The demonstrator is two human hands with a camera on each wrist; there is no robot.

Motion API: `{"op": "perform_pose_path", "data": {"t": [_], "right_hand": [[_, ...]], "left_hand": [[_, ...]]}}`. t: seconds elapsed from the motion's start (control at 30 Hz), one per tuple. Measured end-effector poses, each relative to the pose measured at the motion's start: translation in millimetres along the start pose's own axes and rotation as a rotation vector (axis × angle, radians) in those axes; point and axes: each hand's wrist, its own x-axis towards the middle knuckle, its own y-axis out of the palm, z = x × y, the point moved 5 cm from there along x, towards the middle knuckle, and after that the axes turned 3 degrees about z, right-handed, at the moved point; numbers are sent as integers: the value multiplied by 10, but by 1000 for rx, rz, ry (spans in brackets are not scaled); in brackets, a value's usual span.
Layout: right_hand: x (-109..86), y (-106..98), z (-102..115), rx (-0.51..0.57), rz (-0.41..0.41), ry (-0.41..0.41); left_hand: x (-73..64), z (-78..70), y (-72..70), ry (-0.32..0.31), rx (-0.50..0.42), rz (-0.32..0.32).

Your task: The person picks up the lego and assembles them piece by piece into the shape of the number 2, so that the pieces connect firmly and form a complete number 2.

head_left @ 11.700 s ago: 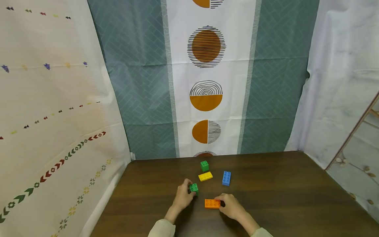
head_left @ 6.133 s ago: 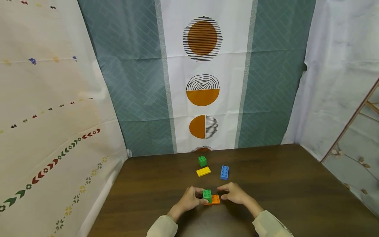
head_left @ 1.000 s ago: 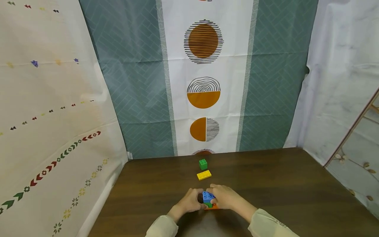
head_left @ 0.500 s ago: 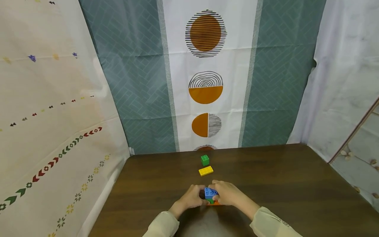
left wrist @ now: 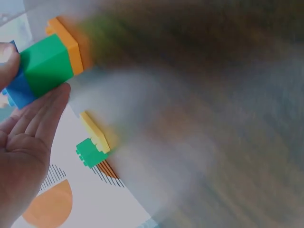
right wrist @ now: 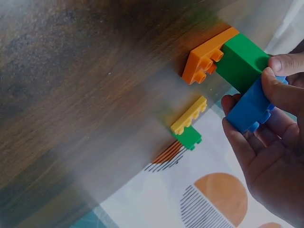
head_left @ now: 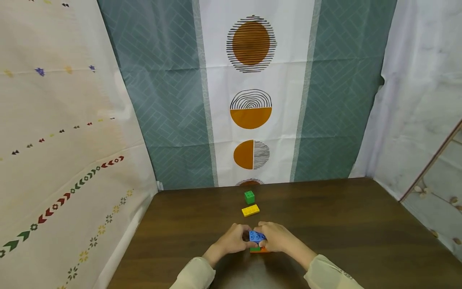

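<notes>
An orange brick (right wrist: 206, 54) lies flat on the table, carrying a green brick (right wrist: 241, 61) on its left end. On top of the green one sits a blue brick (right wrist: 248, 105), which juts out to the right over the orange studs. My right hand (head_left: 276, 237) pinches the blue brick between thumb and fingers. From the left, my left hand (head_left: 232, 239) holds the blue brick too, thumb on the near side where it meets the green, fingers along the far side. Both hands partly cover the stack in the head view.
Beyond the hands lie a yellow brick (head_left: 250, 210) and, behind it, a second green brick (head_left: 249, 197). The dark wooden table (head_left: 325, 224) ends at a patterned cloth (head_left: 252, 132) hung at the back. More cloth hangs at both sides.
Earlier my left hand set the green brick on the orange one. The blue brick has come from the table at the right onto the green brick. Lately my left thumb has risen slightly.
</notes>
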Motion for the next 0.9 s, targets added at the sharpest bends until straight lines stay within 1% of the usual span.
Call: {"op": "perform_pose_path", "data": {"t": [0.13, 0.2, 0.3, 0.43, 0.57, 0.67, 0.8, 0.87, 0.9], "right_hand": [[37, 16, 29, 15, 16, 14], [60, 18, 34, 27, 26, 19], [89, 21, 22, 68, 34, 11], [121, 7, -5, 189, 34, -21], [142, -31, -66, 302, 49, -35], [150, -54, -126, 335, 102, -45], [152, -110, -221, 395, 235, -61], [194, -170, -271, 434, 298, -69], [223, -207, -302, 450, 317, -70]], "left_hand": [[-31, 33, 3, 10, -12, -38], [-42, 47, -3, 36, -4, -43], [-58, 55, -15, 61, 6, -32], [-75, 71, -44, 62, 8, -23], [-51, 80, -49, 55, 34, -22], [-20, 63, -29, 55, 46, -15], [9, 29, 21, 54, 35, -2], [12, 29, 25, 53, 48, -4], [11, 22, 27, 56, 56, -4]]}}
